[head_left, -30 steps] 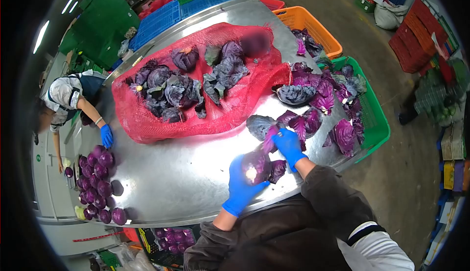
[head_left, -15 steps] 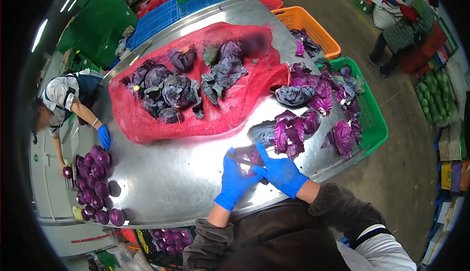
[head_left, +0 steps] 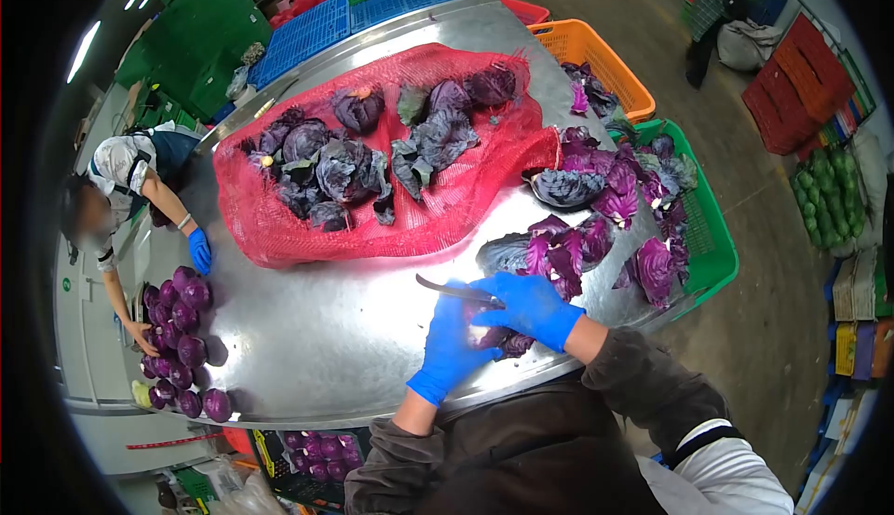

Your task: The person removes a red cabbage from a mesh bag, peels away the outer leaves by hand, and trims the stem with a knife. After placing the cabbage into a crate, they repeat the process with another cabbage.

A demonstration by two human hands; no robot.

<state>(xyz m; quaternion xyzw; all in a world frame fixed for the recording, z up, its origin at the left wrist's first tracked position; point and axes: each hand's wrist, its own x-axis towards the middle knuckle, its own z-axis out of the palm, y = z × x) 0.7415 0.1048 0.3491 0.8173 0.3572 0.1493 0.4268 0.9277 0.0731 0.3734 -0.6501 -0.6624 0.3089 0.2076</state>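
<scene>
My right hand (head_left: 533, 310), in a blue glove, grips a knife with a curved dark blade (head_left: 456, 291) that points left over my other hand. My left hand (head_left: 450, 349), also gloved in blue, is around a red cabbage (head_left: 477, 314), mostly hidden between the two hands. Dark purple leaf pieces (head_left: 510, 342) lie just below my right hand at the table's near edge. Peeled-off cabbage leaves (head_left: 561, 252) are heaped beyond my right hand. Further back, a red mesh sack (head_left: 391, 236) lies spread out under several unpeeled red cabbages (head_left: 349, 170).
Trimmed red cabbages (head_left: 191, 352) are grouped on the metal table (head_left: 307, 347) at left, where a co-worker (head_left: 140, 175) reaches toward them. A green crate (head_left: 712, 245) and an orange crate (head_left: 605, 54) stand along the right edge. Another person (head_left: 712, 21) is at the far right.
The knife has swung up and left, its blade now showing above my left hand. My right hand has closed in over the cabbage. The co-worker's bare hand now rests on the cabbages.
</scene>
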